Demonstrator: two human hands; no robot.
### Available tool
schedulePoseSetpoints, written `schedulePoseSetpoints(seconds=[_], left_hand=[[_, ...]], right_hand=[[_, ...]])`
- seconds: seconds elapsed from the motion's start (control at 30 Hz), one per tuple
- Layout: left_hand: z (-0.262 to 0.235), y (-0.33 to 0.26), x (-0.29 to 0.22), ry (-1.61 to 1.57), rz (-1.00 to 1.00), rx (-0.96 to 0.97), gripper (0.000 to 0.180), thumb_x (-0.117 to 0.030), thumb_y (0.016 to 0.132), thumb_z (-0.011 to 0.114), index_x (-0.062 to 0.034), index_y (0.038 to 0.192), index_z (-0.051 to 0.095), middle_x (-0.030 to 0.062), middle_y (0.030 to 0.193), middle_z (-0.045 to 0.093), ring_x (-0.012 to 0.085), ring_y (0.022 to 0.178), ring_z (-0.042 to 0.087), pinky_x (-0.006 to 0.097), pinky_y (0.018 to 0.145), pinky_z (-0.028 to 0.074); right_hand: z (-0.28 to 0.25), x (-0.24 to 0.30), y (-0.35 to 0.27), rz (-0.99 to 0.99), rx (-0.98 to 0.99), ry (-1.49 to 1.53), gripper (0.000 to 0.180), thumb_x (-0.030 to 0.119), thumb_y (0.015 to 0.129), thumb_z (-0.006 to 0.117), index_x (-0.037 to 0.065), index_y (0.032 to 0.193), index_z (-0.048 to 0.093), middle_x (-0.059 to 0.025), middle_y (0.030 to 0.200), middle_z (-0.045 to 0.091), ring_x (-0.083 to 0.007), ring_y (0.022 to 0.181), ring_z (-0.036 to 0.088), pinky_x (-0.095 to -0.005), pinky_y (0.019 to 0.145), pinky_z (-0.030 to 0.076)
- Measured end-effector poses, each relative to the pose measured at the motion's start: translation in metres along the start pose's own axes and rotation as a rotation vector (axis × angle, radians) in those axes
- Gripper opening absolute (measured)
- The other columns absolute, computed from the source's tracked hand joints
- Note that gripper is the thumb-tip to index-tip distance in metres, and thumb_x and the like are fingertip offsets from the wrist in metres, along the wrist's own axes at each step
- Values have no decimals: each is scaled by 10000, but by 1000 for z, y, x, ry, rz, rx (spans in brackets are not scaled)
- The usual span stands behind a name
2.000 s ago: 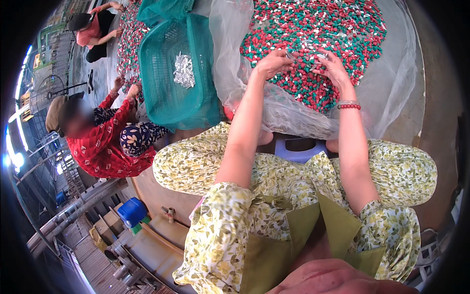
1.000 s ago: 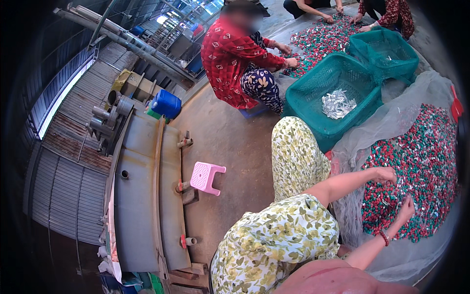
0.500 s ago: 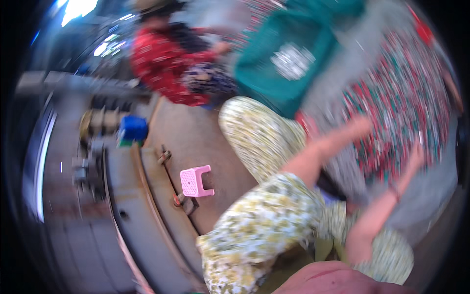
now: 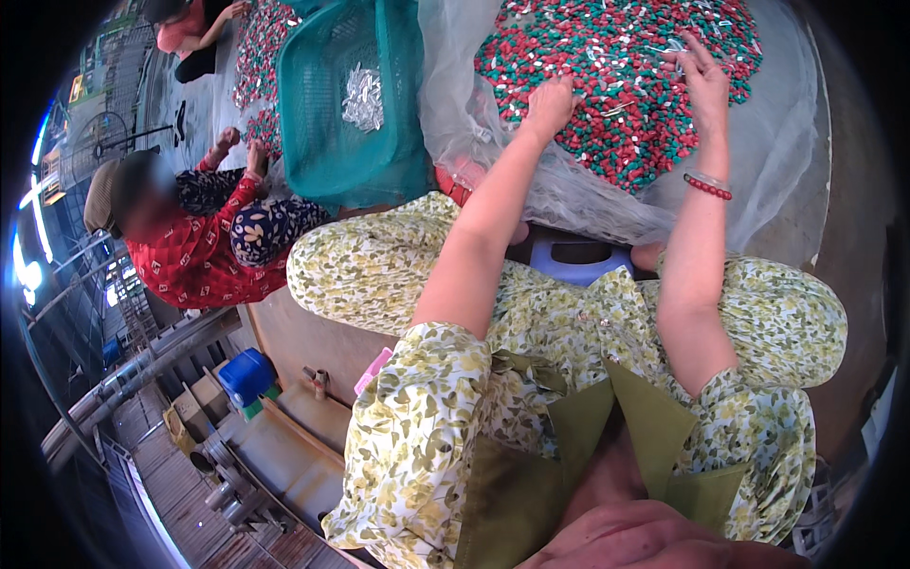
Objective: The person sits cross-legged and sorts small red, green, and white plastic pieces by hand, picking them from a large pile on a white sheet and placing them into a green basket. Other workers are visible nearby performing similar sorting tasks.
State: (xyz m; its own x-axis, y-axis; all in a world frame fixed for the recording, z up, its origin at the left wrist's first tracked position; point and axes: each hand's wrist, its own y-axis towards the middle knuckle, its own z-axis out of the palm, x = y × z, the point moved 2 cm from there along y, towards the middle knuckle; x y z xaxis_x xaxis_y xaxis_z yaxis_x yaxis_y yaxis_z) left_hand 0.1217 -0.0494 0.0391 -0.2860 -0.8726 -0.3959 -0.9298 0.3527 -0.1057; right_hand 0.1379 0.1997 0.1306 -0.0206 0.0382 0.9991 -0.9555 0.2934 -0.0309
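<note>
A wide heap of small red, green and white pieces [image 4: 616, 133] lies on a clear plastic sheet [image 4: 777, 180]. My left hand [image 4: 553, 108] rests at the heap's near left part, fingers curled together; what they hold, if anything, is hidden. Farther right, my right hand [image 4: 704, 81], below a red bead bracelet, is over the heap. Its thumb and fingers are partly bent around a few thin whitish slivers [image 4: 674, 47], which seem to be held at the fingertips. Left of the heap, a green mesh basket [image 4: 308, 123] contains a small pile of similar pale slivers [image 4: 364, 99].
On the left sits a person in a red patterned shirt [image 4: 180, 256], near another coloured heap [image 4: 261, 71]. A second person [image 4: 190, 33] is farther back. A purple stool [image 4: 580, 266] shows between my legs. A blue container [image 4: 246, 376] stands at lower left.
The view has swung to the right and sharpened from blur, so the heap and basket now appear farther left. Both my hands remain at the heap; whitish slivers now show at my right fingertips.
</note>
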Motion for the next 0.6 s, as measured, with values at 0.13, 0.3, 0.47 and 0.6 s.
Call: schedulePoseSetpoints(seconds=[0.13, 0.3, 0.47, 0.6], left_hand=[[10, 11, -2, 29, -55, 68, 343, -242, 811, 606, 37, 990, 515, 233, 921, 599, 362, 892, 596, 432, 751, 490], [8, 15, 20, -500, -291, 63, 290, -271, 890, 507, 16, 932, 513, 124, 763, 583, 256, 688, 589, 362, 629, 483], [-16, -13, -34, -1706, -293, 332, 196, -214, 923, 488, -20, 908, 511, 54, 773, 537, 155, 704, 539, 274, 577, 454], [-14, -23, -44, -2033, -280, 469, 127, -138, 840, 484, -26, 878, 530, 83, 795, 548, 183, 737, 547, 276, 580, 458]], right_hand=[[1, -13, -2, 169, 41, 218, 242, 120, 919, 440, 4, 1103, 546, -136, 1000, 629, -161, 859, 619, -253, 711, 473], [-5, -48, -4, 379, 33, 775, 202, 212, 898, 524, 14, 927, 550, -106, 866, 597, -183, 789, 602, -301, 675, 506], [-19, -64, -3, 514, 298, 127, 287, 310, 818, 649, 38, 880, 578, 24, 633, 520, -84, 565, 515, -229, 542, 447], [21, -95, -26, 56, 389, -524, 275, 162, 733, 672, 69, 991, 649, -105, 884, 655, -190, 807, 619, -285, 741, 468]])
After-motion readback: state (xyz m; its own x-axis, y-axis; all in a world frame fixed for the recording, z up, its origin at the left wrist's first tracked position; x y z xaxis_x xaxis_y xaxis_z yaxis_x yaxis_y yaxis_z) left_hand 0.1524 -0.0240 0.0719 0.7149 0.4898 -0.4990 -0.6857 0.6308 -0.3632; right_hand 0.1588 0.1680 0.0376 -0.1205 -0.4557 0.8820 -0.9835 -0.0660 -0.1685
